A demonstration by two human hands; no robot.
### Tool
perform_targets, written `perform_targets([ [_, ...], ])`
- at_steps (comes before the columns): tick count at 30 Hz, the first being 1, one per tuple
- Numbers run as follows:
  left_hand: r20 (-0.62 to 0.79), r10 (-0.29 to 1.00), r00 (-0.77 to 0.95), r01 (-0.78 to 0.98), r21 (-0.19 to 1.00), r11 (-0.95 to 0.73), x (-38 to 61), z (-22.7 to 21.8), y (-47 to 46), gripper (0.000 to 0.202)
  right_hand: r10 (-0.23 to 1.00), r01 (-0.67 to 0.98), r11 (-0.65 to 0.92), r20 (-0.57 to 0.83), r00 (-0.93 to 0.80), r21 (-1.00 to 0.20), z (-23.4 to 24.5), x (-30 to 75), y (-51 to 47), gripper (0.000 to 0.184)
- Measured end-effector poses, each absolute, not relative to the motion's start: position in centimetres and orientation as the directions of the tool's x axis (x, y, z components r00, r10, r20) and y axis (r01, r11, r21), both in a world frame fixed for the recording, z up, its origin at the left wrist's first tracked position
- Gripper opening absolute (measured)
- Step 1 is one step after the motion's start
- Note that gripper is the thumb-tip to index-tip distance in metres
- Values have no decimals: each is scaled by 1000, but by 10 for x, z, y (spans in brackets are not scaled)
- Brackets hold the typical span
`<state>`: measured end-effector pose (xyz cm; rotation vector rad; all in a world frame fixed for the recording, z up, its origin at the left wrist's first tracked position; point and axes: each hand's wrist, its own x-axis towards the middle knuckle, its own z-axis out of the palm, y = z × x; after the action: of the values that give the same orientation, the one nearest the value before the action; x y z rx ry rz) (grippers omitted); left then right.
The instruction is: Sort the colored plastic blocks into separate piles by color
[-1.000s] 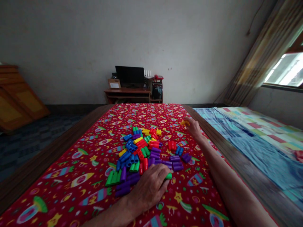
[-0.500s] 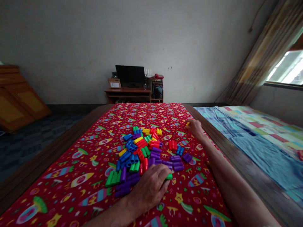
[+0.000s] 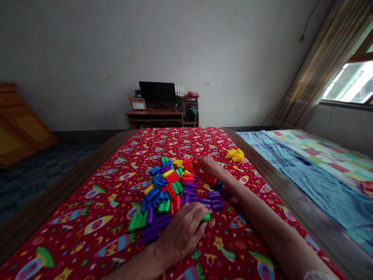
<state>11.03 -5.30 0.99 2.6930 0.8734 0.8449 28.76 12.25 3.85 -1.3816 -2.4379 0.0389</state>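
Loose plastic building blocks shaped like short joined tubes lie in a mixed pile (image 3: 166, 186) on the red patterned cloth (image 3: 96, 190). My left hand (image 3: 186, 225) rests at the near right side of the pile, closed, with a green block (image 3: 206, 217) poking out between thumb and fingers. At the pile's far right, my right hand (image 3: 209, 165) has its fingertips closed on a yellow block (image 3: 197, 161), mostly hidden by them. A separate yellow heap (image 3: 235, 155) sits near the table's right edge. Purple blocks (image 3: 216, 200) lie right of the pile; red and blue ones are partly behind my right forearm.
The cloth covers a long dark wooden table (image 3: 116, 138). Beyond it stand a desk (image 3: 154, 112) with a monitor (image 3: 157, 92), and a red telephone (image 3: 192, 94). A bed with a blue and patchwork cover (image 3: 291, 163) is on the right, a wooden cabinet (image 3: 26, 120) on the left.
My right hand has let go of a yellow block at the right edge, uncovering the yellow heap, and moved left to the pile. My left hand stays put with the green block.
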Motion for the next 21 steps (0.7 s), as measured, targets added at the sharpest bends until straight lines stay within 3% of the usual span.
perform_targets([
  [3, 458, 590, 665, 484, 338, -807, 110, 10, -53, 22, 865, 902, 391, 407, -292, -184, 49, 320, 130, 29],
  [7, 468, 594, 654, 490, 335, -805, 110, 10, -53, 22, 819, 936, 191, 574, 13, -294, 55, 380, 139, 30],
  [10, 469, 594, 654, 491, 334, -804, 110, 11, -54, 22, 788, 924, 78, 591, 173, -374, 48, 418, 142, 31],
  [17, 482, 578, 659, 481, 321, -816, 109, 10, -54, 22, 834, 909, 44, 517, 196, -415, 45, 432, 138, 28],
  [21, 470, 585, 661, 486, 326, -811, 110, 11, -53, 23, 828, 896, 201, 557, 61, -396, 60, 386, 132, 28],
])
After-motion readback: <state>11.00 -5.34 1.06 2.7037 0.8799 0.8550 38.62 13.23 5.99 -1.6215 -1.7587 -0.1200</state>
